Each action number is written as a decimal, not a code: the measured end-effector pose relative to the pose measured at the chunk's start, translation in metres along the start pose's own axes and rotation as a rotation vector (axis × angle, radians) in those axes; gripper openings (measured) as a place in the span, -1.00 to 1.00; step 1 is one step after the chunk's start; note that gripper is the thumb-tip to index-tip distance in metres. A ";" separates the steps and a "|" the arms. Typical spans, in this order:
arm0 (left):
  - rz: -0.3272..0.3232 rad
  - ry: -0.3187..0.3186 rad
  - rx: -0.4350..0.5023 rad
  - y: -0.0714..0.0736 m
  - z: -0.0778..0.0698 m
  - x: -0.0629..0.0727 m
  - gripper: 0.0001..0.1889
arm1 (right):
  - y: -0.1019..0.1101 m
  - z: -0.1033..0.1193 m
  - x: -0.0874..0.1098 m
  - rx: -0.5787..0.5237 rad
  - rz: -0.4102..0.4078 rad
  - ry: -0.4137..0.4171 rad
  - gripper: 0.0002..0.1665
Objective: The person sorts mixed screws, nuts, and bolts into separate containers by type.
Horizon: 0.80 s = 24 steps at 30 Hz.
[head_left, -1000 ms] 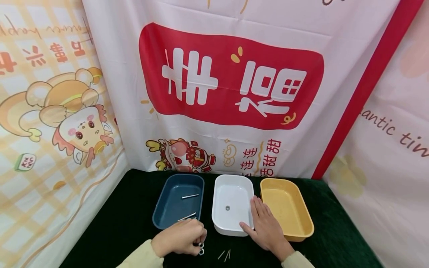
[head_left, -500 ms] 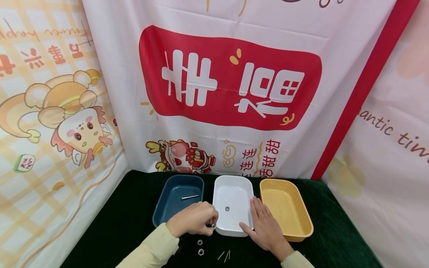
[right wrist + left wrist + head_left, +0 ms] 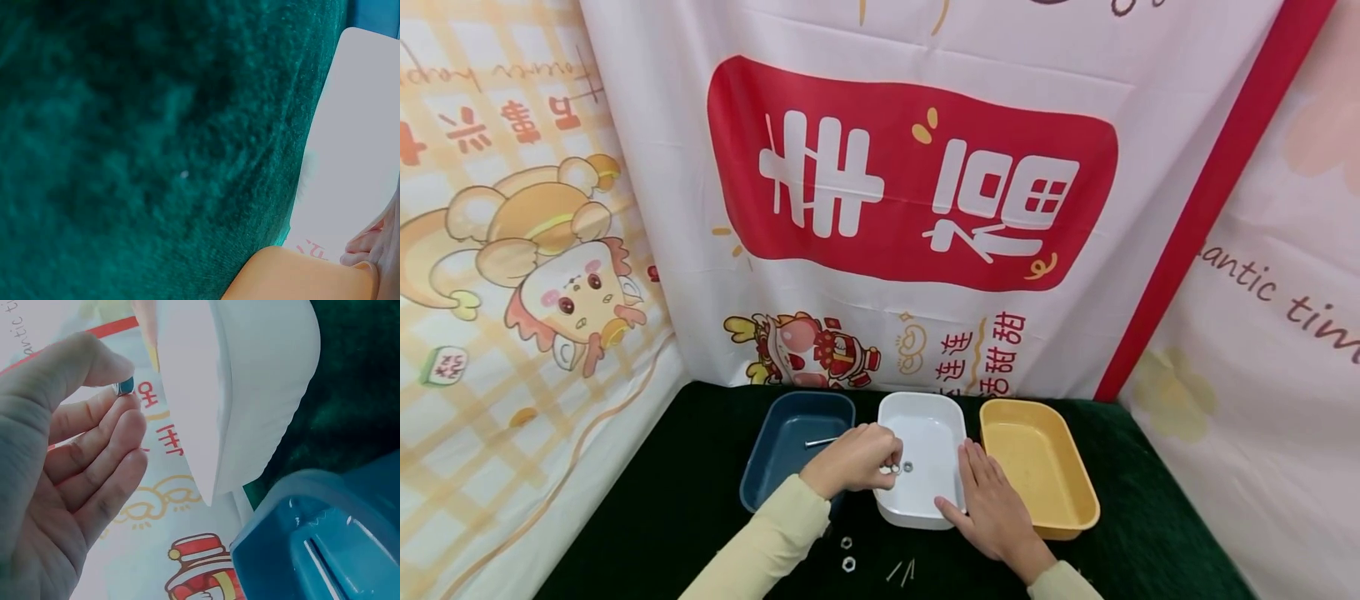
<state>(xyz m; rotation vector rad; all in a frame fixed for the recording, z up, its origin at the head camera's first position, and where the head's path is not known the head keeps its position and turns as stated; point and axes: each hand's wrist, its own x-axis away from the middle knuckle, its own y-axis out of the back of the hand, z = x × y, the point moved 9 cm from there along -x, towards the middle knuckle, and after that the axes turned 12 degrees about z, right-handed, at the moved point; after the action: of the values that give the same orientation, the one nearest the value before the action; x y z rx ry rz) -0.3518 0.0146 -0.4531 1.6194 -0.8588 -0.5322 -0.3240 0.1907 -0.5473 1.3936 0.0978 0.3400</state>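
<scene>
My left hand reaches over the near left part of the white tray, pinching a small metal nut between thumb and fingertip. Another nut lies on the floor of that tray, right beside the pinched one in the head view. My right hand lies with straight fingers along the right rim of the white tray, thumb spread over its near corner. On the green cloth in front are a small nut and a larger hex nut.
To the left stands a blue tray with a bolt in it, partly hidden by the left arm. A yellow tray is at the right. Several thin screws lie on the green cloth. A printed curtain hangs behind.
My left hand has picked a nut from the cloth beside the blue tray and carried it up and right over the white tray. The right hand has stayed in place.
</scene>
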 end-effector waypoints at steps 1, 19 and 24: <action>-0.007 0.004 0.002 0.000 0.001 -0.003 -0.90 | 0.000 0.000 0.000 0.003 0.002 -0.002 0.17; -0.044 0.110 0.042 0.000 0.012 -0.057 -0.82 | 0.000 -0.001 -0.001 0.019 -0.009 -0.001 0.15; -0.044 0.138 0.026 -0.002 0.007 -0.058 -0.53 | -0.001 -0.001 -0.002 0.022 -0.011 0.003 0.16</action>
<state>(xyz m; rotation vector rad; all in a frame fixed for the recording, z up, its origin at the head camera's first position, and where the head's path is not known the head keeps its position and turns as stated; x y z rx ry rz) -0.3933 0.0553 -0.4630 1.6816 -0.7318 -0.4364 -0.3259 0.1907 -0.5490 1.4136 0.1117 0.3323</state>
